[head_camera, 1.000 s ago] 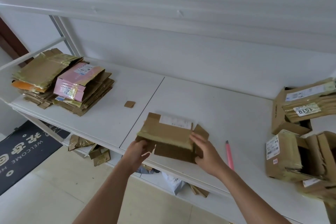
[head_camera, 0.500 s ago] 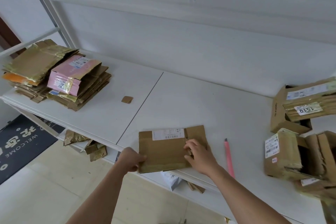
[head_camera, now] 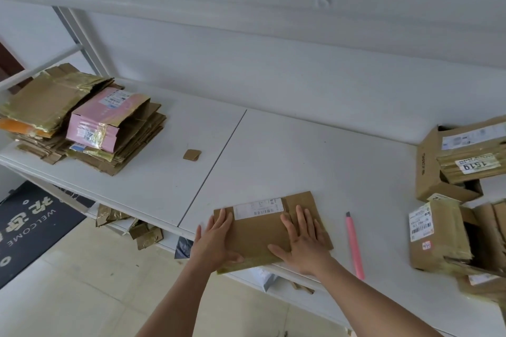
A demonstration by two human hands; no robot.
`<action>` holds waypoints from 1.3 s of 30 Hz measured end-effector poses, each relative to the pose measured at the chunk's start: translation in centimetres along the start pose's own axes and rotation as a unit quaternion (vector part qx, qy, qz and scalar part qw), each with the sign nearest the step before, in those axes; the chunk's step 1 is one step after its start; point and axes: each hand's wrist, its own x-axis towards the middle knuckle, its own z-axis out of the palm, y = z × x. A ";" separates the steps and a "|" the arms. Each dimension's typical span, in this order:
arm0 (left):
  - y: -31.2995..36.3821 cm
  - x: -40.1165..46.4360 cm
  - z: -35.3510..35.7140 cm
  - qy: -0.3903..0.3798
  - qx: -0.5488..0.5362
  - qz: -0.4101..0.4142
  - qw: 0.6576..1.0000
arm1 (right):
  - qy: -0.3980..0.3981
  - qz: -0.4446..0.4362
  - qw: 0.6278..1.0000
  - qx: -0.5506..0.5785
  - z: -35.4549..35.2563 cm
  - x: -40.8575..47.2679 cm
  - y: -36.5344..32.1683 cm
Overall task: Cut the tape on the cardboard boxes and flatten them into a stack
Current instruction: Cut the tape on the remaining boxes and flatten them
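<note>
Right-edge boxes [head_camera: 471,167] cut off; their label print illegible.

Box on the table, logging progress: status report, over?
Both hands, left and right, flat on the box. Box flattened. Pink cutter alongside, clear.

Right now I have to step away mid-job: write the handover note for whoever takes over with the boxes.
Hands: left hand and right hand both lie flat, fingers straight, pressing the flattened box at the near edge of the white table. Neither holds a tool.
Things: pink cutter lies on the table just right of that box. Stack of flattened boxes sits at the far left. Uncut boxes are piled on the right.
Done: this box is flat.
Left: carry it to the stack, then cut and flatten the boxes on the right.
</note>
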 end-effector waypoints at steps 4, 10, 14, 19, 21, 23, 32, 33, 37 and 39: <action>0.6 0.2 -0.3 0.019 0.062 -0.022 0.998 | -0.032 0.023 0.999 -0.031 -1.3 0.8 -0.4; 1.4 0.6 -0.8 0.094 0.062 -0.021 0.993 | -0.036 -0.006 0.997 0.070 -5.9 1.1 0.1; 4.5 2.1 -2.2 0.086 0.076 0.026 0.993 | 0.116 0.035 0.989 0.079 -6.9 -2.0 3.6; 13.3 3.1 -3.0 0.086 0.048 0.114 0.989 | 0.314 0.185 0.929 0.065 -6.9 -7.2 9.0; 16.6 3.3 -2.0 0.068 0.036 0.150 0.986 | 0.347 0.246 0.904 0.047 -6.8 -9.1 11.6; 19.0 3.4 -0.9 0.050 0.031 0.182 0.982 | 0.364 0.299 0.881 0.034 -6.7 -10.7 14.1; 23.2 2.0 1.1 -0.038 0.018 0.188 0.981 | 0.381 0.291 0.876 0.064 -5.2 -12.3 17.1; 23.2 2.0 1.0 -0.036 0.004 0.189 0.981 | 0.398 0.281 0.870 0.076 -5.7 -12.4 16.8; 22.9 1.8 -0.2 -0.018 -0.145 0.135 0.980 | 0.494 0.158 0.838 0.169 -8.2 -12.7 14.8; 22.5 1.5 -0.8 -0.017 -0.255 0.094 0.962 | 0.499 0.066 0.805 0.315 -9.4 -12.7 13.9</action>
